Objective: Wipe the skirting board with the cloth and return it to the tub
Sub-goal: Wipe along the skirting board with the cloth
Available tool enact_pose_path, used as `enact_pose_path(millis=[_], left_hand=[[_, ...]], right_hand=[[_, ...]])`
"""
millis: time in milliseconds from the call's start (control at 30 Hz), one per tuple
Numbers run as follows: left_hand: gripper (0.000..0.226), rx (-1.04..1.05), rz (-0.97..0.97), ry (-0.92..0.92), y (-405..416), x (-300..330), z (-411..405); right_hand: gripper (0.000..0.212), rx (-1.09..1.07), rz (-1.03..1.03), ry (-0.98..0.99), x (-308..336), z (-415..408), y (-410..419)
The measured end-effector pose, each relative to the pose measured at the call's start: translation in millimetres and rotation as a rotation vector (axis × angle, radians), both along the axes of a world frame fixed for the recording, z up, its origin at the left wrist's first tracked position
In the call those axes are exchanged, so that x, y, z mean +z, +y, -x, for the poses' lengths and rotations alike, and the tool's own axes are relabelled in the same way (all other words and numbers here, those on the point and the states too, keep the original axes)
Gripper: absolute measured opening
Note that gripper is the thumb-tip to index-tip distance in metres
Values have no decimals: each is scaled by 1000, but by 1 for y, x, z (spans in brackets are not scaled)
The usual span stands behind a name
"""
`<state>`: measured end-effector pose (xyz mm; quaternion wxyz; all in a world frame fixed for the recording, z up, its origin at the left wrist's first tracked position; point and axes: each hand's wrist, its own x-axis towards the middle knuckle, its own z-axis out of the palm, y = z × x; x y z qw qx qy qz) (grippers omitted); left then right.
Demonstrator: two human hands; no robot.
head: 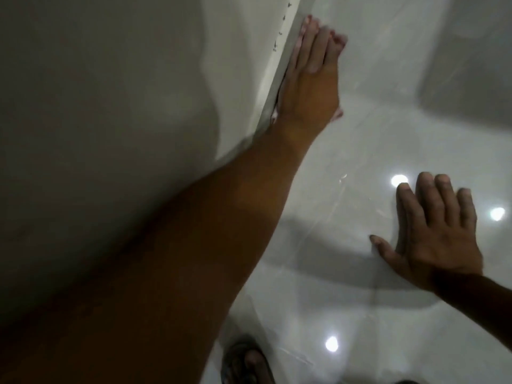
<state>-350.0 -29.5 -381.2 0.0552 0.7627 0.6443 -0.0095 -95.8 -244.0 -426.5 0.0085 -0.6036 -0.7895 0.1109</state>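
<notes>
A white skirting board (pixel 280 65) runs along the foot of the wall, from the top centre down toward the left. My left hand (pixel 307 87) lies flat against it, arm stretched out, pressing a pale pinkish cloth (pixel 274 116) onto the board. Only small bits of the cloth show, at the wrist and by the fingertips; the hand hides the rest. My right hand (pixel 437 234) rests palm down on the floor at the right, fingers spread, holding nothing. The tub is not in view.
The plain pale wall (pixel 110 92) fills the left side. Small dark specks (pixel 279 34) dot the board's upper edge ahead of my left hand. The glossy white tiled floor (pixel 374 120) reflects ceiling lights. A foot in a sandal (pixel 246 361) shows at the bottom.
</notes>
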Motion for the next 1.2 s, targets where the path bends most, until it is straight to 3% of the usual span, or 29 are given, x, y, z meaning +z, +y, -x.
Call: enact_pose_path(millis=[67, 133, 233, 300, 433, 533, 633, 733, 833, 967, 1067, 1200], left_hand=[[105, -14, -19, -72, -75, -3, 22], [87, 37, -23, -153, -180, -2, 47], [83, 86, 114, -19, -333, 15, 76], [78, 64, 192, 26, -368, 13, 85], [66, 58, 3, -116, -275, -3, 63], [78, 45, -1, -226, -167, -6, 39], [106, 3, 30, -146, -41, -4, 14], [93, 61, 39, -107, 10, -5, -4], [107, 55, 9, -116, -48, -5, 10], [86, 66, -26, -134, -230, -3, 55], [89, 38, 52, -27, -339, 1, 81], [81, 32, 16, -35, -337, -8, 80]], right_hand=[[106, -8, 21, -5, -1, 1, 0], [107, -13, 45, -18, -2, 1, -1], [105, -7, 40, -19, 0, 1, 0], [105, -5, 19, -11, 1, 3, -1], [106, -6, 42, 8, 5, 5, 1], [105, -11, 59, 0, 7, 6, -1], [104, -6, 71, -10, 10, 7, 2], [105, 10, 93, -33, 10, 6, 2], [105, -1, 97, -15, 10, 5, 1], [104, -7, 72, 2, 11, 7, 1], [105, -2, 76, -13, 9, 6, 0], [105, 5, 90, -37, 7, 5, 0]])
